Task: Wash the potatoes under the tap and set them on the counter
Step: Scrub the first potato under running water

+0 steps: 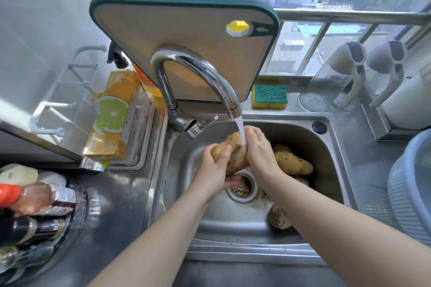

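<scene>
Steel sink holds three loose potatoes. Left hand and right hand clasp a fourth under the tap.

No legible text: print on the orange lime-picture box too blurred.

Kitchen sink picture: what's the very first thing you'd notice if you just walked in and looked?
First, the two hands in the middle: the left hand and right hand clasp a big potato under the water streaming from the shiny curved tap. More muddy potatoes lie in the steel sink to the right. Behind the tap stands a large green-edged cutting board with a yellow knob.
</scene>
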A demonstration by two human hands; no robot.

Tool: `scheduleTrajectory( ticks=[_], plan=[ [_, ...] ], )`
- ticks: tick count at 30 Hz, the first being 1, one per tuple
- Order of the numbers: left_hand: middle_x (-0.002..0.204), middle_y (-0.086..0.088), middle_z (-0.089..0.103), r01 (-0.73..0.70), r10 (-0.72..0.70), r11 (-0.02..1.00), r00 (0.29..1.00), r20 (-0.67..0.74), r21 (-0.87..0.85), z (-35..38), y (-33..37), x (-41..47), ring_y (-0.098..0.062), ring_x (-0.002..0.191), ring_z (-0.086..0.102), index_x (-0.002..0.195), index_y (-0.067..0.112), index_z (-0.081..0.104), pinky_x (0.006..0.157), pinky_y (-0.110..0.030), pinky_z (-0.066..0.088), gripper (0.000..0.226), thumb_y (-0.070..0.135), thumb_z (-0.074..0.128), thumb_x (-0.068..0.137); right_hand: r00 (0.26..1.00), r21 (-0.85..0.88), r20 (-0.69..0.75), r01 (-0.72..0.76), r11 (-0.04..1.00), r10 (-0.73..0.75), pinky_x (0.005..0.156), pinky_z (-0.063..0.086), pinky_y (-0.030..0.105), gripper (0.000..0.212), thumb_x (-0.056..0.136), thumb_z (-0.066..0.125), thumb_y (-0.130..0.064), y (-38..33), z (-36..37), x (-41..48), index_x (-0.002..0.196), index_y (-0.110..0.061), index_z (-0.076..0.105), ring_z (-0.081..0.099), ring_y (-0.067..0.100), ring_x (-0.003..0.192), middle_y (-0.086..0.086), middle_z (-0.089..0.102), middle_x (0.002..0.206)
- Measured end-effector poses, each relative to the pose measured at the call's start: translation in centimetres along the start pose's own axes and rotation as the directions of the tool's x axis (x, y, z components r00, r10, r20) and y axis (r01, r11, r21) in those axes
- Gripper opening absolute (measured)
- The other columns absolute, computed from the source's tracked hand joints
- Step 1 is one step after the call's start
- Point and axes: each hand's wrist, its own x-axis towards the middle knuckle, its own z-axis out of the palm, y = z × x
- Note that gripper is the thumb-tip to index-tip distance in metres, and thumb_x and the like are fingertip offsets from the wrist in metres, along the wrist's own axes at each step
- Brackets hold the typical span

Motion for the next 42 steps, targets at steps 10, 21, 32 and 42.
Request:
scheduleTrajectory(
  ticks=[10, 21, 32, 42],
  plan=[
    [0.096, -0.008, 0.066, -0.014, 0.014, 1.0, 0.989, -0.15, 0.002, -1.1, -0.3, 1.1, -0.018, 0.067, 0.062, 0.116, 0.027, 0.049, 0.054, -0.027, 0.05, 0.032, 0.05, 0.037, 0.097, 0.953, -0.214, 0.266, 0.205, 0.955, -0.145, 0.086, 0.031, 0.004, 0.05, 0.091, 0.063, -0.03, 0.3, -0.8, -2.5, 0.13, -0.032, 0.031, 0.036, 0.007, 0.116, -0.002, 0.043, 0.121],
    [0.094, -0.003, 0.061, -0.029, 0.016, 0.994, 0.992, -0.123, -0.102, -0.3, -0.3, 0.6, -0.009, 0.059, 0.051, 0.117, 0.028, 0.051, 0.051, -0.023, 0.046, 0.055, 0.055, 0.07, 0.072, 0.966, 0.016, 0.257, -0.021, 1.0, 0.016, 0.105, 0.045, 0.044, 0.062, 0.079, 0.052, -0.063, 1.0, -0.9, -1.2, 0.133, -0.037, 0.038, 0.052, 0.02, 0.123, 0.008, 0.049, 0.135],
    [0.094, -0.005, 0.06, -0.012, -0.005, 0.994, 0.987, -0.163, -0.104, -0.8, -2.1, 0.8, -0.015, 0.061, 0.053, 0.12, 0.029, 0.05, 0.053, -0.026, 0.047, 0.036, 0.052, 0.049, 0.092, 0.968, 0.113, 0.252, -0.036, 0.993, 0.007, 0.1, 0.048, 0.05, 0.019, 0.093, 0.059, -0.031, 0.7, -0.8, -2.1, 0.11, -0.04, 0.055, 0.061, 0.024, 0.112, 0.007, 0.063, 0.118],
    [0.091, -0.005, 0.057, -0.09, 0.086, 0.995, 0.992, -0.089, -0.043, -1.4, -1.4, 0.5, -0.014, 0.058, 0.049, 0.112, 0.032, 0.049, 0.055, -0.026, 0.047, 0.022, 0.046, 0.044, 0.096, 0.863, 0.281, 0.503, -0.217, 0.935, 0.049, 0.094, 0.054, 0.043, 0.054, 0.081, 0.072, -0.008, 0.1, -3.3, -1.2, 0.13, -0.019, 0.053, 0.067, 0.029, 0.102, 0.016, 0.066, 0.113]
  ],
)
